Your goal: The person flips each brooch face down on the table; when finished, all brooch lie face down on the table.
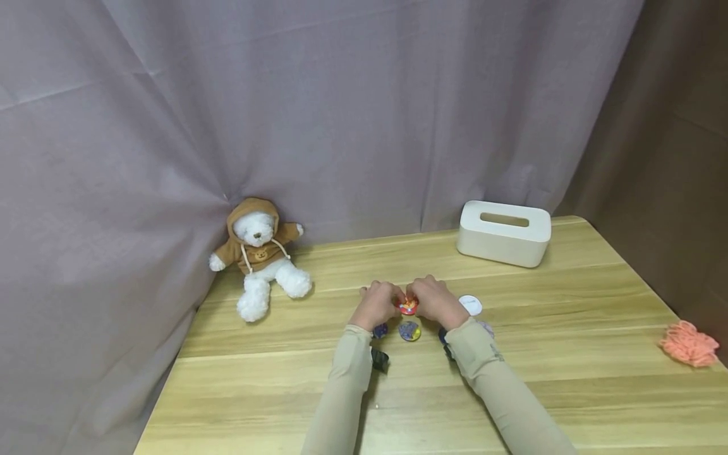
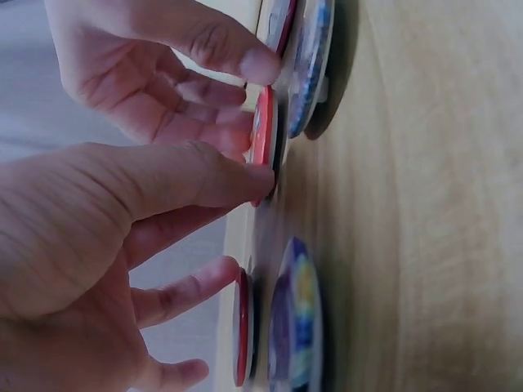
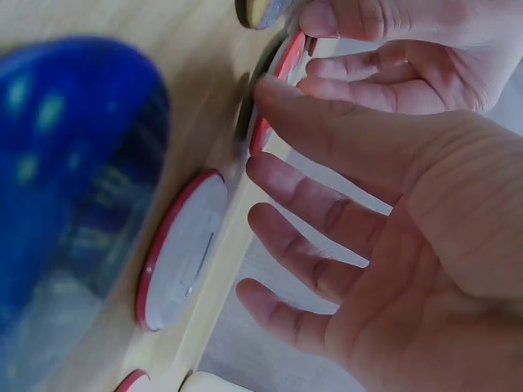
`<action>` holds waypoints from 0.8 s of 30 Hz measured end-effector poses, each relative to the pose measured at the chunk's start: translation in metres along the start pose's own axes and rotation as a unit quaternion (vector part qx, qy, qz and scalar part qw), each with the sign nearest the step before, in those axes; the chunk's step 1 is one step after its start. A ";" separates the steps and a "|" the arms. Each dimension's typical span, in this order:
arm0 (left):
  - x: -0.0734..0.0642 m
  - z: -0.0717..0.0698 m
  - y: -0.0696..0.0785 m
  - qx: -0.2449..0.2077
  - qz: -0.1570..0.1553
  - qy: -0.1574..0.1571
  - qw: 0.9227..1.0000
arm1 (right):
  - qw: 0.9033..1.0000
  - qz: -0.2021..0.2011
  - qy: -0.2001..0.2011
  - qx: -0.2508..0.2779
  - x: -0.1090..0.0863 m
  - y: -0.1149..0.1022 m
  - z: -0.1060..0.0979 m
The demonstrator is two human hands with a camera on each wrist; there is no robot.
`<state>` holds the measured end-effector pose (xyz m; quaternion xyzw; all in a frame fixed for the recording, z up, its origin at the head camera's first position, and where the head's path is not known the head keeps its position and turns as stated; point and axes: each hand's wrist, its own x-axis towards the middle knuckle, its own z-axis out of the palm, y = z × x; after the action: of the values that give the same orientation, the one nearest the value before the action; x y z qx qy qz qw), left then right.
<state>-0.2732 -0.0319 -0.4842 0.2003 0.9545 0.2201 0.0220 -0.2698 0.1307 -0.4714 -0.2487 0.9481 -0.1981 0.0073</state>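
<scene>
The glossy, red-rimmed round button badge (image 1: pixel 408 308) sits between the left hand (image 1: pixel 376 304) and the right hand (image 1: pixel 436 303), over the pale wood-grained table (image 1: pixel 256 392); whether it touches the wood is hard to tell. Each grip pinches its edge. It should handle as light, stiff and slick-faced, best held by the thin rim. Near the right hand, a white-backed, red-edged flat disc (image 3: pixel 186 249) shows a slim pin; a purple-and-yellow patterned round badge (image 1: pixel 409 331) looks similarly smooth.

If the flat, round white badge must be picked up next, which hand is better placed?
Probably the right hand: the white badge lies beside it, on its outer side, while the left hand is farther away. Both hold the round red badge.
</scene>
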 end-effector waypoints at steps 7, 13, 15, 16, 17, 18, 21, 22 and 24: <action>-0.001 -0.001 0.002 0.014 0.003 -0.003 1.000 | 1.000 -0.007 0.000 -0.002 0.001 -0.002 0.001; -0.001 -0.003 0.002 0.005 -0.003 -0.013 1.000 | 1.000 -0.016 -0.021 0.013 0.002 -0.002 -0.005; -0.001 -0.004 0.002 0.001 -0.003 -0.015 1.000 | 0.999 -0.018 -0.031 0.013 0.002 -0.001 -0.007; -0.001 -0.004 0.001 -0.002 -0.003 -0.015 1.000 | 0.999 -0.016 -0.037 0.013 0.002 0.000 -0.009; -0.001 -0.004 0.000 -0.003 -0.001 -0.015 1.000 | 0.999 -0.016 -0.040 0.012 0.002 0.001 -0.010; -0.001 -0.005 0.000 -0.003 0.001 -0.013 1.000 | 0.999 -0.016 -0.043 0.013 0.002 0.002 -0.011; -0.001 -0.006 -0.002 -0.006 0.005 -0.007 1.000 | 0.999 -0.011 -0.048 0.014 0.002 0.004 -0.013; -0.001 -0.007 -0.003 -0.008 0.005 -0.007 1.000 | 0.998 -0.009 -0.052 0.016 0.002 0.005 -0.014; -0.001 -0.009 -0.002 -0.012 0.005 -0.008 1.000 | 0.998 -0.008 -0.059 0.017 0.003 0.005 -0.017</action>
<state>-0.2740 -0.0382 -0.4767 0.2065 0.9506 0.2295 0.0310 -0.2766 0.1395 -0.4579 -0.2677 0.9404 -0.1990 0.0654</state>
